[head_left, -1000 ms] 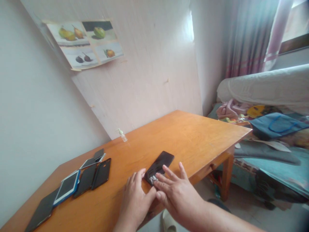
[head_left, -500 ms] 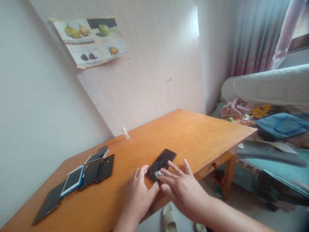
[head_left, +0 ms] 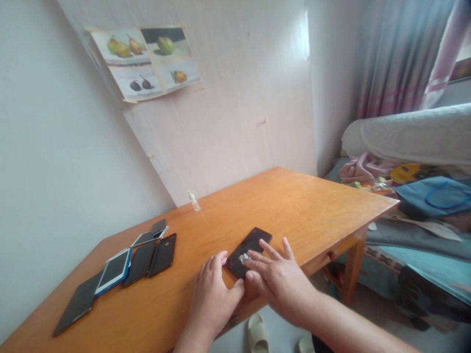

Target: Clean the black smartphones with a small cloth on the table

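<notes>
The wooden table (head_left: 301, 206) is the largest thing here; on its left side lie several phones and tablets (head_left: 116, 268), well apart from the hands. The black phone (head_left: 250, 241) lies flat near the front edge, between the two hands; its long axis runs slantwise, the near end towards the person, the far end pointing away and to the right. The right hand (head_left: 277, 274) has its grip spread, fingers fanned, the fingertips over the phone's near half; the left hand (head_left: 213, 289) curves with thumb and fingers well apart about the phone's near left corner, though whether it touches cannot be told; a pump bottle (head_left: 195, 202) stands farther back; a small whitish patch (head_left: 243, 257), its nature unclear, shows by the right fingertips.
</notes>
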### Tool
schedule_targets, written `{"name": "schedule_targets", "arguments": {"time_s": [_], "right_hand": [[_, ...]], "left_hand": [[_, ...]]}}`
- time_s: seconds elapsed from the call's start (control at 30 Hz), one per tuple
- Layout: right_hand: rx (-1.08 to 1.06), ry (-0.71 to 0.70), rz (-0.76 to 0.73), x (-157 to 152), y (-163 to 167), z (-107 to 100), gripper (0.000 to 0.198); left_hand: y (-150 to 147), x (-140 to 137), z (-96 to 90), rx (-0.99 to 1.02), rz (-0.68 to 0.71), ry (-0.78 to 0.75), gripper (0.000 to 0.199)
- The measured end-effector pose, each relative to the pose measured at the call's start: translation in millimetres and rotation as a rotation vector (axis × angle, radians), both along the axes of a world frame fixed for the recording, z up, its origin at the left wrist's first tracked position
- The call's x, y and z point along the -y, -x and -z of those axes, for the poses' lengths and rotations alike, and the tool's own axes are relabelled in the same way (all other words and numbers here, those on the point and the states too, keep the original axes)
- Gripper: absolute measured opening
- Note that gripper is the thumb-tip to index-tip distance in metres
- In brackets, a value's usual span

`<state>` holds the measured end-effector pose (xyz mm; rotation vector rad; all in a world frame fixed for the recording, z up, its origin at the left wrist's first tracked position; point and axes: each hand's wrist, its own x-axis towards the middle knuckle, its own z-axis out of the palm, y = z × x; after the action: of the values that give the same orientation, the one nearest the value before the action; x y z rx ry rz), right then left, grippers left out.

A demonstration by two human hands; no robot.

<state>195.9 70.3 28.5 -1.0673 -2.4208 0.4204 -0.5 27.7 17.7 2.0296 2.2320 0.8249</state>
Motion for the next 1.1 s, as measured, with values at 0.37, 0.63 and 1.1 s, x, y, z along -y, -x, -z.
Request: {"name": "schedule_targets", "arguments": {"time_s": [0.37, 0.63, 1.1], "right_hand": [[-0.007, 0.045, -0.111, 14, 15, -9, 0.044], [0.093, -0.002, 0.28, -41, -2, 2, 0.047], [0.144, 0.005, 0.237, -44, 8, -3, 0.047]], "left_hand": [[1, 1, 1.1, 0.01, 0.007, -0.001, 0.055], [-4, -1, -2.4, 0.008, -0.001, -0.017, 0.055], [-5, 1, -2.0, 0.033, -0.019, -0.032, 0.058]]}}
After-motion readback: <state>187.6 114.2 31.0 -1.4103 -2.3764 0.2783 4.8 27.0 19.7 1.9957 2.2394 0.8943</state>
